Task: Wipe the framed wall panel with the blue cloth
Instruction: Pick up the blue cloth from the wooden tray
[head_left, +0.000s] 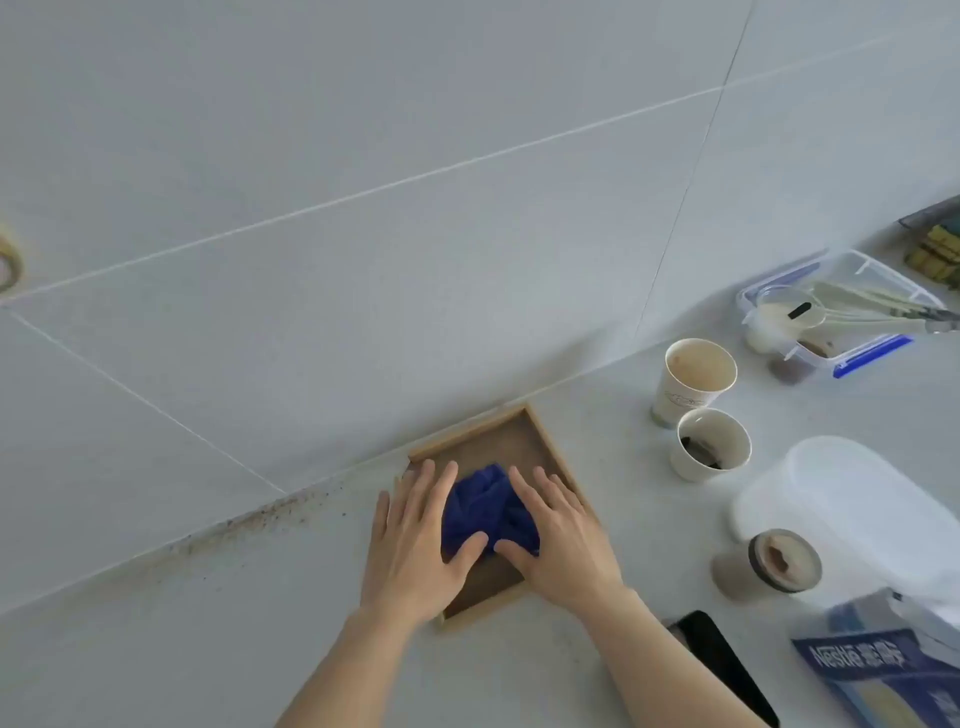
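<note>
Your two hands lie flat on the framed panel (511, 441), which rests on the pale counter (260, 623) with its far edge against the tiled wall (363, 208). The blue cloth (485, 506) sits bunched on the brown inner face of the panel, between your hands.

Your left hand (415, 535) is spread wide, palm down, fingers extended toward the wall. Its thumb presses onto the near left part of the cloth, and the side of its index finger runs along the cloth's left edge. It grips nothing; it only presses.

Your right hand (556, 540) mirrors it: fingers splayed and straight, palm down, covering the right side of the panel and its wooden rim. Its thumb lies on the near right part of the cloth, almost meeting the left thumb. Whether either palm tucks any fabric beneath it is hard to tell from this angle.

To the right of the panel stand two paper cups (698, 379), one just nearer you than the other. Beyond them is a clear container (831, 312) with blue clips, holding pale spoons. Nearer you lie a dark phone (722, 660), a small round jar (779, 561), a white plastic tub (857, 499) and a blue printed packet (878, 670). Brown specks (260, 514) dot the seam where counter meets wall, left of the panel.
</note>
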